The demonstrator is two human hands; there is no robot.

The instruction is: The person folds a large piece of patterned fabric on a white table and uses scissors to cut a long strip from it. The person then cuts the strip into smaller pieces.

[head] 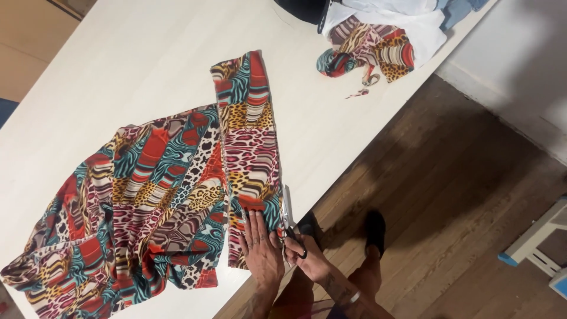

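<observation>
At the bottom centre, the right hand (307,257) grips scissors (289,220) at the edge of a folded strip of patterned fabric (251,147). The left hand (260,248) lies flat and open on that strip. More of the fabric spreads lower left across the white table (136,53). Scraps (366,53) and white cloth (413,23) sit at upper right.

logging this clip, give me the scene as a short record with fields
surface: white table over a wooden floor
main fabric: animal-print fabric, spread flat
left hand: left hand pressed flat on the fabric's edge strip
right hand: right hand holding scissors, blades along the fabric edge
far end: fabric scraps and white cloth
</observation>
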